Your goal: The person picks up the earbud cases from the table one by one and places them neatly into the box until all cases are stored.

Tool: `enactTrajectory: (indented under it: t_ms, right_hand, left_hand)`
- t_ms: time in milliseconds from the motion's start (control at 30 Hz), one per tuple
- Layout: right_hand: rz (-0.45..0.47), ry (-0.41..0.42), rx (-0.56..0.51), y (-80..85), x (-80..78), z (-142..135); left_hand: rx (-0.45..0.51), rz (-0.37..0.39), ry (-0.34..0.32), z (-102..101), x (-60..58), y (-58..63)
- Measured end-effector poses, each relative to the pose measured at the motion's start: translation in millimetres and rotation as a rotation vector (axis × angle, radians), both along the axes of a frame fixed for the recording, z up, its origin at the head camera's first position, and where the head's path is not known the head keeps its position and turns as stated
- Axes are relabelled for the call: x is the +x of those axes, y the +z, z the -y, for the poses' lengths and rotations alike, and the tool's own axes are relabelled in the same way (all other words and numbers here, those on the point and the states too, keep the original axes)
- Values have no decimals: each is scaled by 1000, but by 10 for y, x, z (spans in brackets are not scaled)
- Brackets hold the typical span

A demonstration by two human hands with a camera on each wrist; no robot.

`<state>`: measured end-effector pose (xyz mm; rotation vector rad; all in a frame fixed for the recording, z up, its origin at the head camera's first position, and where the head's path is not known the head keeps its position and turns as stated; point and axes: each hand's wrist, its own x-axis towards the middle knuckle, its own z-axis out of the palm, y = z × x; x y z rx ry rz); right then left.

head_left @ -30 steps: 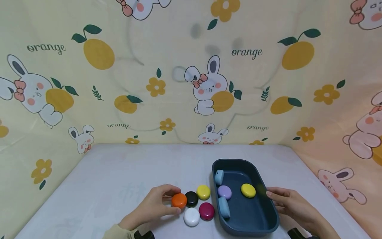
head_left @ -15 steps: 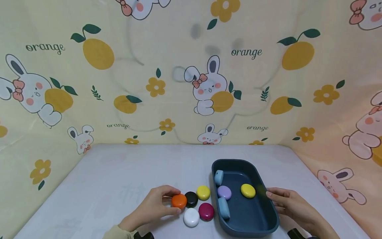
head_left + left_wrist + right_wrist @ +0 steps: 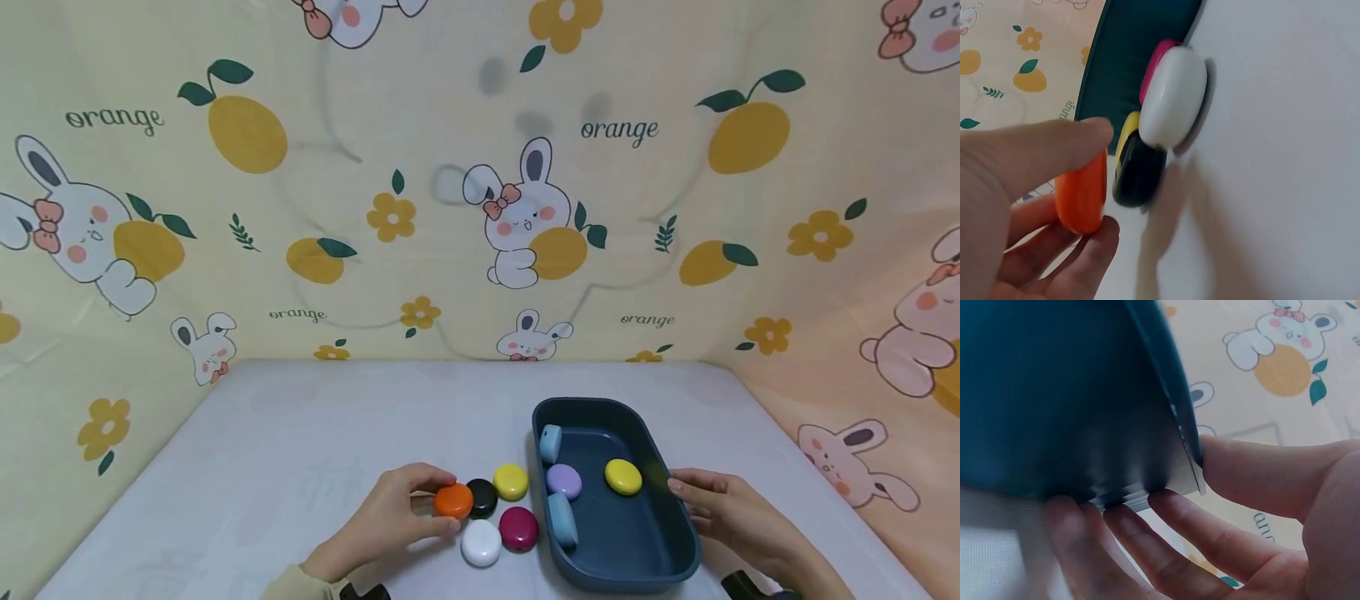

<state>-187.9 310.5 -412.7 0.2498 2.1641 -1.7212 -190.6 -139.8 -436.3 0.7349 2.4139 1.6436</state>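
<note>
In the head view, your left hand (image 3: 382, 515) pinches the orange disc (image 3: 453, 501) at lower centre, beside the black disc (image 3: 484, 497); your right hand (image 3: 735, 510), fingers relaxed, touches the blue tray (image 3: 622, 542) at lower right.

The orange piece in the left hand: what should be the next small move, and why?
I would probably raise the orange piece straight up first: the left hand pinches it, and the black piece and white piece lie close beside it toward the tray, so a low sideways move might knock them.
</note>
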Motion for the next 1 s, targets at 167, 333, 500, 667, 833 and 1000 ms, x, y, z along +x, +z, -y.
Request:
enactTrajectory:
  t_ms: [167,333,500,667,833,1000]
  right_hand:
    - [-13,18,4,-3,17,-16]
    - [-14,-8,26,-9,34,-30]
    - [-14,-16,24,-23,50,-36]
    - [-21,26,-1,-10,61,-48]
    - [-36,37,-2,19,57,-36]
    - [-45,47,-5,25,67,-18]
  left_hand:
    - [17,4,43,-137,21,84]
    - [32,-22,57,-404,25,215]
    - [44,-68,61,-678,-11,324]
    - [56,-145,41,-960,-135,399]
    - [49,-181,3,-1201,-312,413]
    - [-47,-211,-56,-1366,-468,378]
